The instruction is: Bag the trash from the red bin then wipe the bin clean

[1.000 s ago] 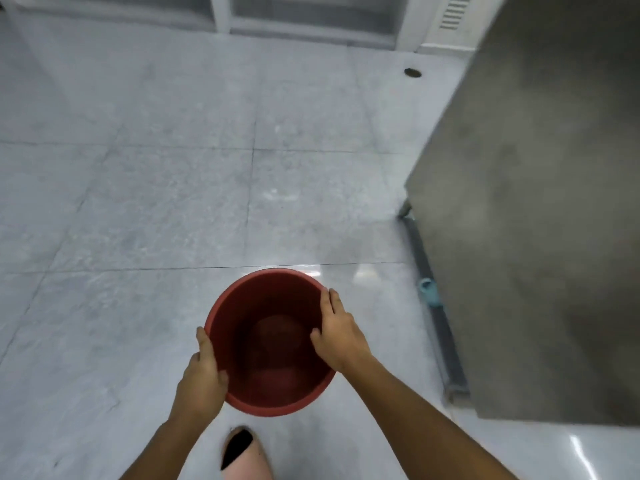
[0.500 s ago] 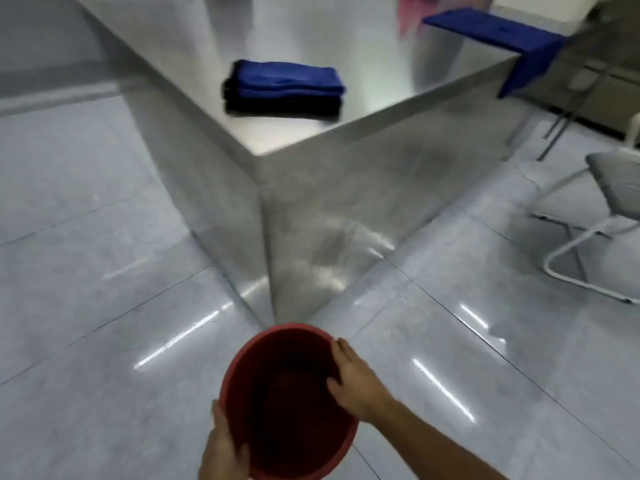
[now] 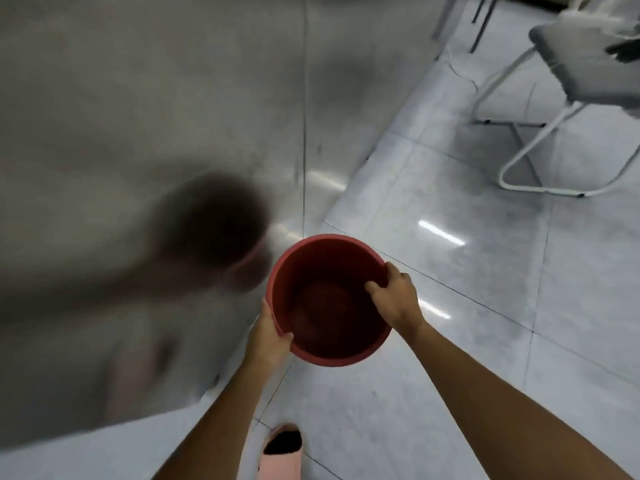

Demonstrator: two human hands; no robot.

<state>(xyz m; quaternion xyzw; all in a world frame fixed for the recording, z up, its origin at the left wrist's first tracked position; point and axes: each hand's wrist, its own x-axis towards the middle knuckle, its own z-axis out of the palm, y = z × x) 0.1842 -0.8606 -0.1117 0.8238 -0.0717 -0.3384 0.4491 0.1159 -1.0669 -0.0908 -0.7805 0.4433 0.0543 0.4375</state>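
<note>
The round red bin (image 3: pixel 325 258) is held above the tiled floor, low in the middle of the head view, mouth facing up. Its inside looks dark and holds no trash that I can see. My left hand (image 3: pixel 268 336) grips the rim on the near left side. My right hand (image 3: pixel 396 296) grips the rim on the right, fingers hooked over the edge into the bin. No cloth or bag is in view.
A steel cabinet side (image 3: pixel 156 133) fills the left half and blurrily reflects the bin. A white-framed chair (image 3: pixel 561 81) stands at the upper right. Glossy grey floor tiles (image 3: pixel 485 306) spread to the right. A pink slipper (image 3: pixel 280 455) shows at the bottom.
My view has swung down and right while I carry the bin: the steel table top with the blue cloths has left the view, and the chair is closer. Both hands keep their grip.
</note>
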